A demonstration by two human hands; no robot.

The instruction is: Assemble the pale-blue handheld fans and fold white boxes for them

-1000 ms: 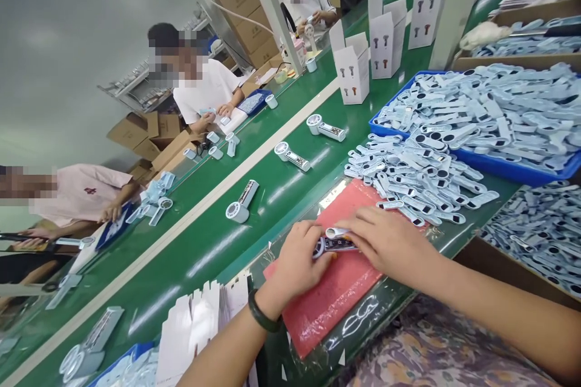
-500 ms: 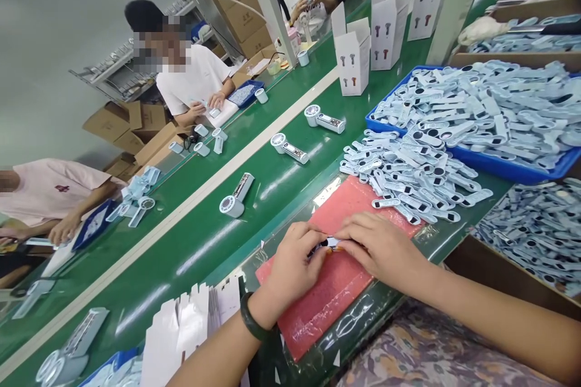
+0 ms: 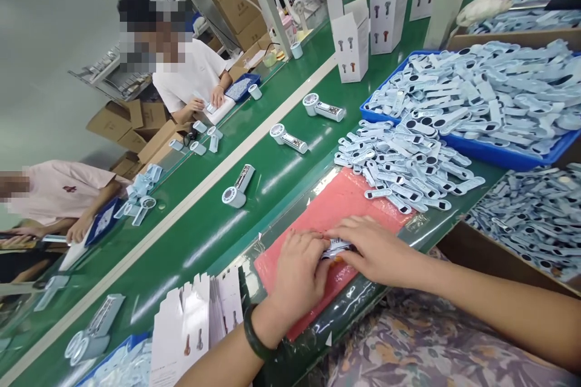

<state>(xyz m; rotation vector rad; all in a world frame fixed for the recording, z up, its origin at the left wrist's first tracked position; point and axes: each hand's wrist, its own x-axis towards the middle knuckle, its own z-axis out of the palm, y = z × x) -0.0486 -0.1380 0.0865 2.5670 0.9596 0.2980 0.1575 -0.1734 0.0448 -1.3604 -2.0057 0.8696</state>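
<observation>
Over a red mat [image 3: 304, 217] on the green bench, both hands grip one small light-blue part [image 3: 336, 248], mostly hidden by the fingers. My left hand [image 3: 302, 269], with a dark band at the wrist, wraps its left end. On its right end are the thumb and fingers of my right hand [image 3: 376, 248]. Dark marks show on the part between the fingertips. A heap of light-blue handle covers [image 3: 403, 163] lies beside the mat, just beyond my right hand.
Fan bodies [image 3: 288, 138] lie on the green belt [image 3: 200, 217]. A blue tray [image 3: 499, 154] heaped with covers is at the right, near standing white boxes [image 3: 351, 42]. Flat cartons [image 3: 181, 326] stand at the lower left. People work across the belt.
The camera view has shifted slightly. More of the light-blue part shows between my hands, which still grip it. Across the belt, the far person's hand has risen.
</observation>
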